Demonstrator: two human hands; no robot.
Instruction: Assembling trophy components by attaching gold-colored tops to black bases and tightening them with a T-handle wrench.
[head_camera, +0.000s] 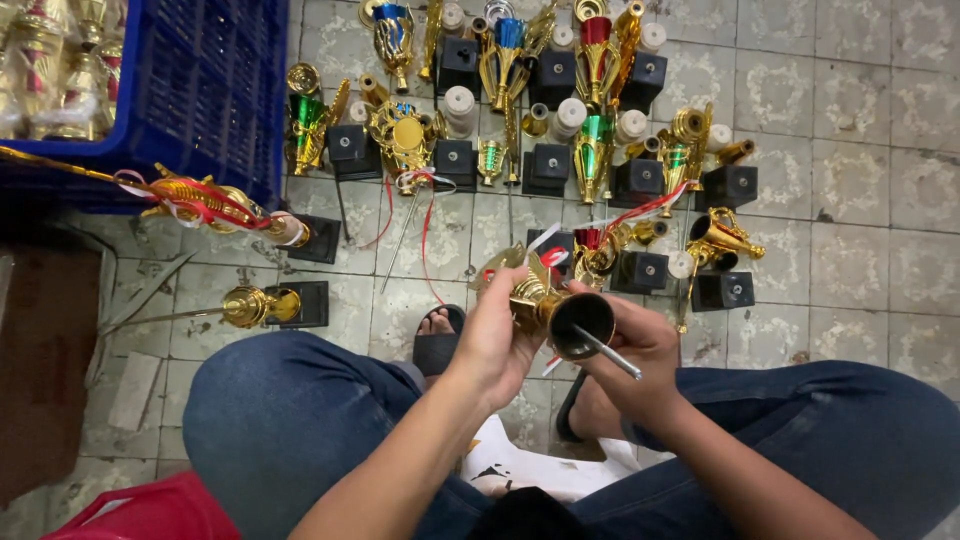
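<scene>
Gold trophy piece (545, 300) held above lap | left hand (497, 338) closed round body | right hand (640, 345) gripping flared base, threaded rod (606, 351) protruding | judged light, rigid, slippery plating; hold at stem.

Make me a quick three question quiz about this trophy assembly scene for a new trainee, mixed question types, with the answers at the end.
1. True or false: the gold trophy piece is held in both hands.
2. Which colour is the crate at upper left? A red, B blue, C green.
3. What sticks out of the piece's dark round end, toward the camera?

Key
1. True: the left hand and the right hand both grip it.
2. B.
3. A thin metal rod.
</scene>
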